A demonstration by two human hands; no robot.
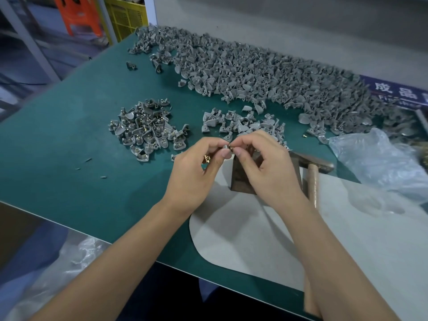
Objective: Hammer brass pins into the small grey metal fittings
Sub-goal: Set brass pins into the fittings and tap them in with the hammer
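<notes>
Currently, a person is sitting at a green-matted worktop (69,181), seen from above through a head-worn camera. Both hands are meeting just above a dark metal anvil block (240,179) near the front edge. The left hand (199,167) is pinching a small grey metal fitting (225,149) between thumb and forefinger, with a few spare brass pins (206,159) tucked in its curled fingers. The right hand (261,163) is gripping one short brass pin (231,147) at its fingertips and is pressing it against the fitting; whether the pin is already seated is too small to tell.

A wooden-handled hammer (312,174) is lying untouched on the worktop just right of the block, partly hidden by the right forearm. A huge heap of bare grey fittings (266,72) is running along the far edge. A smaller batch of bare fittings (243,126) is lying just beyond the hands. To the left, a separate pile of fittings showing brass (148,128) appears to be the finished work. A crumpled clear plastic bag (379,158) is sitting at the right edge.

The step in hand seems to be starting a pin by finger. Next, the fitting likely needs resting on the block, the right hand freeing itself to take up the hammer, and the left hand steadying the piece clear of the blow.
</notes>
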